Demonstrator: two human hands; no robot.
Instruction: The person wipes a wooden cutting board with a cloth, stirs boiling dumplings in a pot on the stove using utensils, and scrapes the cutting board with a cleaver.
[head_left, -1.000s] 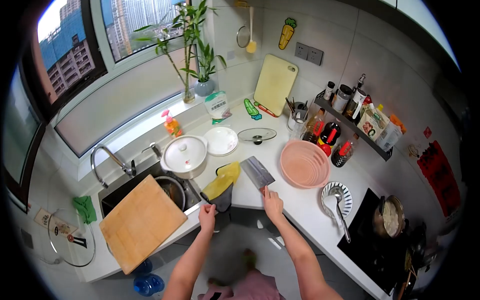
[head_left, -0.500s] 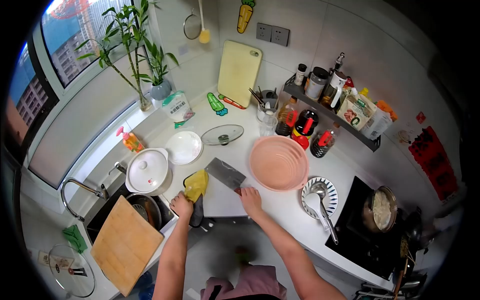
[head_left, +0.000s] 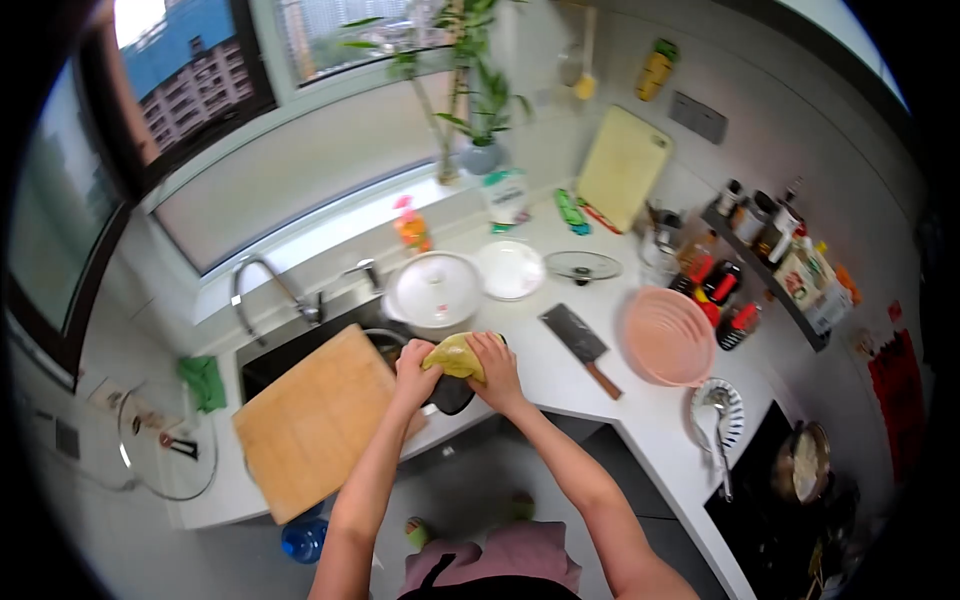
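Note:
A cloth (head_left: 455, 357), yellow on one face and dark grey on the other, is bunched between my two hands near the counter's front edge. My left hand (head_left: 414, 372) is closed on its left end. My right hand (head_left: 494, 372) grips the right side, fingers over the top. Below the hands hangs the dark part of the cloth. To the right of them a cleaver (head_left: 574, 334) with a wooden handle lies on the white counter, touched by neither hand. Just behind the hands stands a white lidded pot (head_left: 436, 290).
A wooden cutting board (head_left: 318, 425) lies over part of the sink (head_left: 262, 372) on the left. A white plate (head_left: 511, 271), a glass lid (head_left: 583, 266) and a pink basin (head_left: 668, 337) stand further back. At the right are a patterned bowl (head_left: 734, 408) with spoons and a stove pan (head_left: 803, 462).
My right hand has let go of the cleaver, which stays on the counter, and has joined the left on the cloth. The view has swung left towards the sink.

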